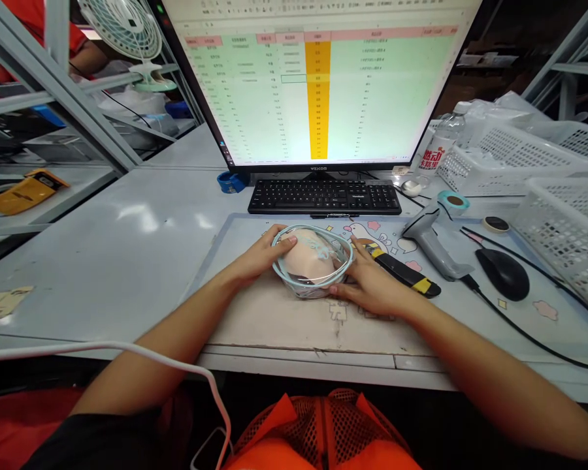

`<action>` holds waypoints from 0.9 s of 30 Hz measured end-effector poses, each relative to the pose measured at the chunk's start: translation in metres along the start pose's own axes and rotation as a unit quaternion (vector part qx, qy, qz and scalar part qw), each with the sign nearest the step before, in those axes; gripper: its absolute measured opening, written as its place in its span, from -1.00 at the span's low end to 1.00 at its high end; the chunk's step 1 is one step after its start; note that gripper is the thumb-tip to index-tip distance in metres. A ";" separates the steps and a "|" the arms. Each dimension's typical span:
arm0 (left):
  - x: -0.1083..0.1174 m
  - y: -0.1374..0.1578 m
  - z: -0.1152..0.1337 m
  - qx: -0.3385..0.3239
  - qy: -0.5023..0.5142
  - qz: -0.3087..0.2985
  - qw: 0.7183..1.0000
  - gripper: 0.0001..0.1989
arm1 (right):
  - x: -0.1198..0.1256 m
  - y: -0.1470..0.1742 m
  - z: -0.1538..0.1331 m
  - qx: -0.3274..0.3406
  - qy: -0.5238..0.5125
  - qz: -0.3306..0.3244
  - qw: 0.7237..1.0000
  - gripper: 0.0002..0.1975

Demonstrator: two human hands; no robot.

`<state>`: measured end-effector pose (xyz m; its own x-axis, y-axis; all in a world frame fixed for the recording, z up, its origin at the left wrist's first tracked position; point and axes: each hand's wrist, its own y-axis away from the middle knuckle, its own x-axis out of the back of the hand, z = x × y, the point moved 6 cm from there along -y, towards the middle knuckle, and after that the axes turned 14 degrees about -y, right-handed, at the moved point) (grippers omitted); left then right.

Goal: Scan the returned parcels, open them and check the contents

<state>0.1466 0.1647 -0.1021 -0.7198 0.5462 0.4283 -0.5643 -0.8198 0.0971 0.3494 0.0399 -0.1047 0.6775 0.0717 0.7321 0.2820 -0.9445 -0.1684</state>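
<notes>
A clear round pouch (313, 258) with pale blue piping and a beige rounded item inside sits on the desk mat before me. My left hand (263, 253) grips its left rim, the thumb lying over the top edge. On the opposite side my right hand (370, 284) holds the pouch, thumb at the lower front and fingers behind the rim. Just beyond the right hand lies a black and yellow utility knife (404, 273). What exactly the beige item is I cannot make out.
Behind the mat stand a black keyboard (323, 196) and a monitor (318, 98) showing a spreadsheet. To the right are a barcode scanner (434, 241), a mouse (502, 273), tape rolls, a bottle (441, 140) and white baskets (500, 156). A white cable (176, 363) crosses my left forearm.
</notes>
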 end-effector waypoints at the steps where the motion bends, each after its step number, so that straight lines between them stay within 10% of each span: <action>1: 0.002 -0.001 0.000 0.001 0.026 -0.009 1.000 -0.38 | 0.009 0.000 0.004 -0.005 -0.029 -0.007 1.000 -0.41; 13: -0.010 0.011 0.010 -0.044 0.128 -0.194 0.972 -0.38 | 0.035 -0.006 0.011 -0.028 -0.444 0.105 0.890 -0.77; 19: -0.038 0.024 0.019 -0.071 0.063 -0.297 0.950 -0.35 | 0.013 -0.010 -0.007 0.045 -0.303 0.030 0.952 -0.67; 27: -0.045 0.024 0.015 -0.041 0.094 -0.320 0.942 -0.40 | 0.017 -0.008 -0.013 0.047 -0.261 -0.037 0.963 -0.84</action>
<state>0.1714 0.1179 -0.1053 -0.2767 0.9510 0.1381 -0.9307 -0.3010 0.2077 0.3495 0.0442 -0.0821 0.8955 0.3135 0.3160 0.3873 -0.8987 -0.2059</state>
